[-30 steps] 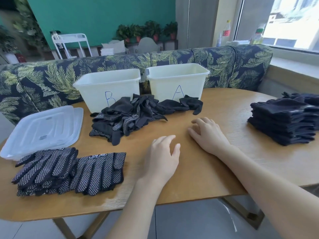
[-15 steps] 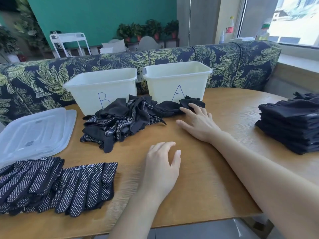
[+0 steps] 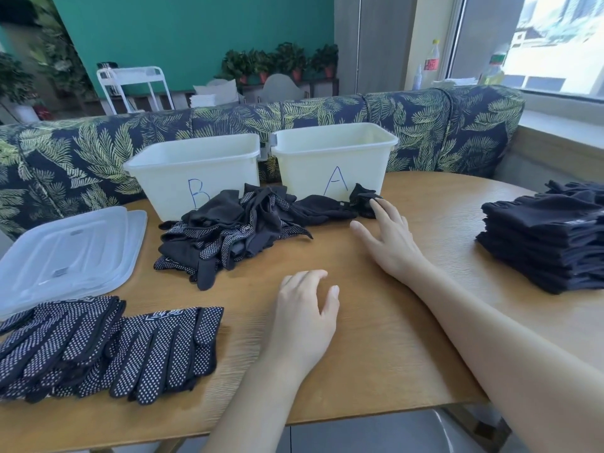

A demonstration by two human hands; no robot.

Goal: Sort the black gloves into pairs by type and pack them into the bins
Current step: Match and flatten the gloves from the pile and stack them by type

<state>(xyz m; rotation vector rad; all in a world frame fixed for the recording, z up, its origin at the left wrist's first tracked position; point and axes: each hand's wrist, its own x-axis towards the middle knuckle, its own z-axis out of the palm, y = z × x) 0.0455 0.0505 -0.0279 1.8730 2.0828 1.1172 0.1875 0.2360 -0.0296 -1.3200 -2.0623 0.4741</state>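
A mixed heap of black gloves (image 3: 228, 230), plain and dotted, lies in front of two white bins marked B (image 3: 192, 165) and A (image 3: 333, 155). A plain black glove (image 3: 362, 199) lies at the heap's right end, below bin A. My right hand (image 3: 389, 237) reaches out flat over the table, fingers straight, its fingertips touching that glove. My left hand (image 3: 307, 308) rests on the table nearer me, fingers loosely bent, holding nothing. A pile of dotted gloves (image 3: 108, 348) lies at the front left. A stack of plain black gloves (image 3: 545, 240) stands at the right.
Two clear plastic lids (image 3: 65, 256) lie at the left of the wooden table (image 3: 376, 354). A leaf-patterned sofa back (image 3: 441, 125) runs behind the bins. The table's front edge is close below my forearms.
My right hand has moved forward and to the right, from bare table to the plain glove below bin A. My left hand has stayed put. The view has shifted slightly.
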